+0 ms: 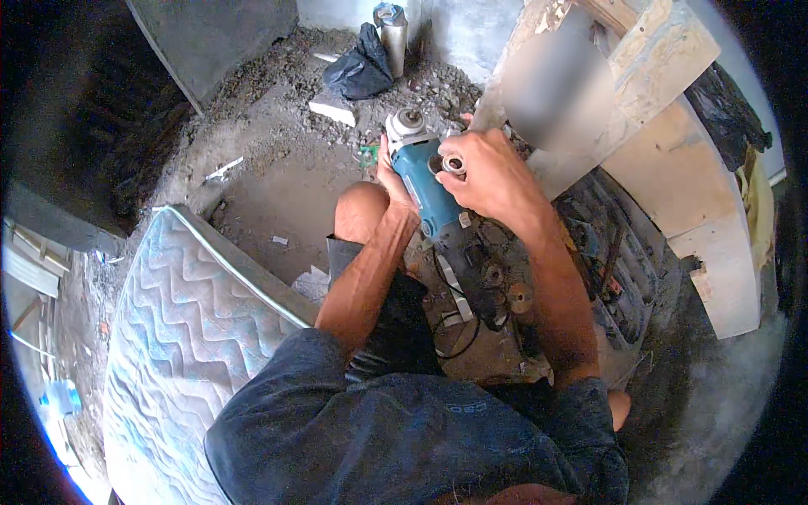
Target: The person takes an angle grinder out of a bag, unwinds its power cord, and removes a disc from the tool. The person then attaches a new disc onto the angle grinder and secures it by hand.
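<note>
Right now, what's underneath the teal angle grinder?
The left hand supports the teal angle grinder, showing along its left edge. The tool's body covers most of the palm and whatever lies directly beneath, so those can't be seen.

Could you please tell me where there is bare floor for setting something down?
The barest patch is the dirt floor between the mattress and the rubble, left of the person's left knee, though small scraps lie on it. It looks crowded below the blue grinder in the picture, around the tan disc and white strip.
</note>
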Demonstrator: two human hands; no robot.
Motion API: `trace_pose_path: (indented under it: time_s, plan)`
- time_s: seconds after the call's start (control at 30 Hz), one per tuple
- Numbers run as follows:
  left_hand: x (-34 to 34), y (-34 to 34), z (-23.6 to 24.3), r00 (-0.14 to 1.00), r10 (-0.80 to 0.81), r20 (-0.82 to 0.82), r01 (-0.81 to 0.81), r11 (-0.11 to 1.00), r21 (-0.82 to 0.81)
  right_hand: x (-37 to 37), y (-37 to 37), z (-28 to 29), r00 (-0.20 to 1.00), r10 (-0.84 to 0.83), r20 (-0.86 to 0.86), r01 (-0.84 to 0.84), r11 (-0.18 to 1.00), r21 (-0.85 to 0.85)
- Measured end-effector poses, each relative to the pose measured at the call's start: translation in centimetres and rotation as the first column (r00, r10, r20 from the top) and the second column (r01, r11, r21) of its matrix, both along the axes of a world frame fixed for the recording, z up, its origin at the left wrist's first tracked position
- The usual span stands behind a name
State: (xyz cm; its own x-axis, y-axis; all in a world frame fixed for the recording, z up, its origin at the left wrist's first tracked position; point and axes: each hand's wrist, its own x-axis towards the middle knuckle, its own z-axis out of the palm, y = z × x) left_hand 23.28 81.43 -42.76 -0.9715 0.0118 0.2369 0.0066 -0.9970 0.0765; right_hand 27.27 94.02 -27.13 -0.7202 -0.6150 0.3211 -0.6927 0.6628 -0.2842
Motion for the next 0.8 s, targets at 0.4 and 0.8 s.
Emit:
trace_pose_path:
  time_s: [0.4,0.8]
  plan:
    - [-0.5,-0.1,-0.7,0.986,-0.047,-0.158,0.07,0.987,0.142,-1.0,-0.7,-0.7,0.993,0.059,0.099,-0.059,0.998,0.006]
    - [-0.6,-0.9,-2.7,0.995,-0.033,0.092,0.04,0.996,-0.075,-2.3,4.5,-3.0,0.426,0.72,0.548,0.239,0.495,-0.835]
